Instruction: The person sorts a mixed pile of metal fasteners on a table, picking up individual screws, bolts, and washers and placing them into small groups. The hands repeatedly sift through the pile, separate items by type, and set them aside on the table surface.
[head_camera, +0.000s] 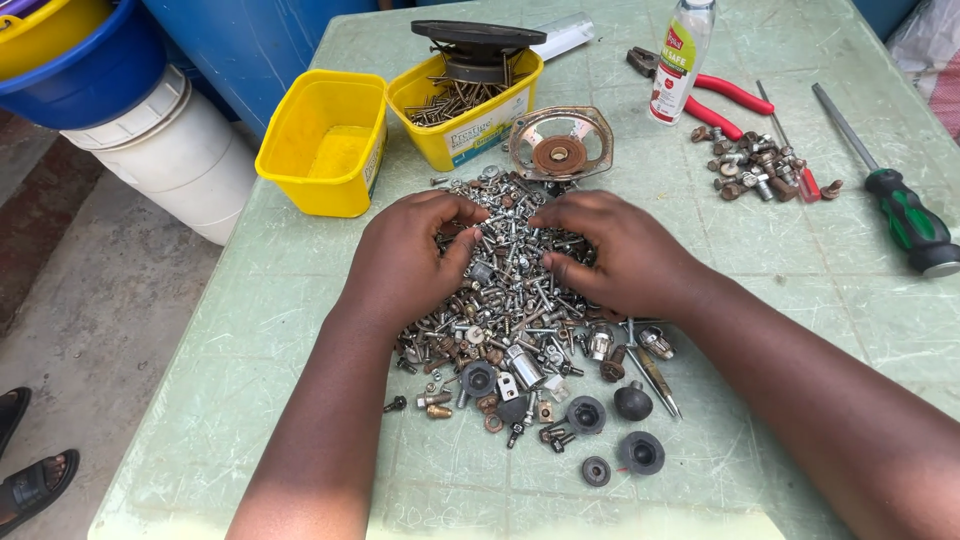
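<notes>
- The pale green surface (250, 330) carries everything, worn and scratched.
- White bucket (175, 150) stands on the floor at far left, a blue tub (95, 70) resting on top of it.
- Two yellow tubs sit at the far side: the empty tub (325, 140) on the left, and touching it on the right the screw-filled tub (470, 100) with a dark speaker part on top.
- The heap of mixed screws and bolts (515, 320) lies mid-surface, black rubber feet (640, 452) scattered at its near edge.
- Left hand (405, 255) and right hand (620, 250) both rest palm-down on the heap's far half, fingers curled into the screws, fingertips nearly meeting; whether either pinches a piece cannot be told.
- A metal speaker frame (560, 145) lies just beyond the heap.
- At far right: green-handled screwdriver (905, 215), red-handled pliers (715, 95), a small bottle (683, 55), a small pile of rusty nuts (755, 170).
</notes>
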